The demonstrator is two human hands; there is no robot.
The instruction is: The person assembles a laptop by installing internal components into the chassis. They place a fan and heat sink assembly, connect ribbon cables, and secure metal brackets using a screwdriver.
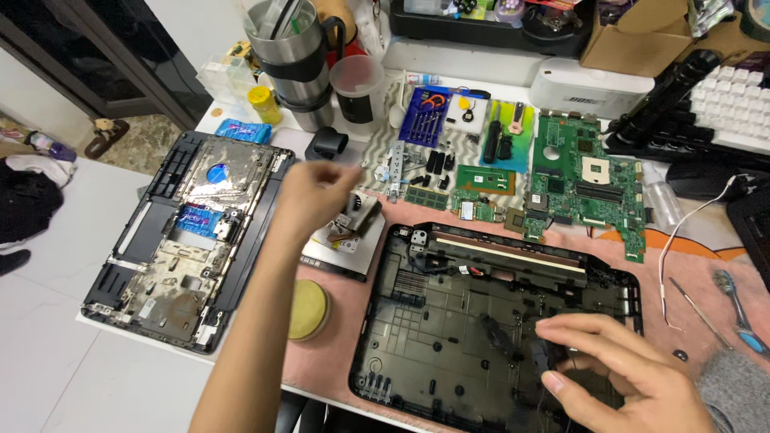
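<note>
My left hand (317, 192) reaches across to a small metal heatsink part (365, 215), and its blurred fingers close on it. That part sits above a flat silver drive (345, 250). My right hand (622, 373) rests inside the black laptop bottom case (449, 321). Its thumb and fingers pinch a small black part (542, 354) with thin wires, near the case's front right corner.
A stripped laptop top cover (172, 240) lies at the left and a round yellow tin (308, 309) near my forearm. A green motherboard (581, 180), small boards, brackets and a blue bit holder (425, 116) lie behind. Screwdrivers (738, 317) are at the right, a steel tumbler (297, 60) at the back.
</note>
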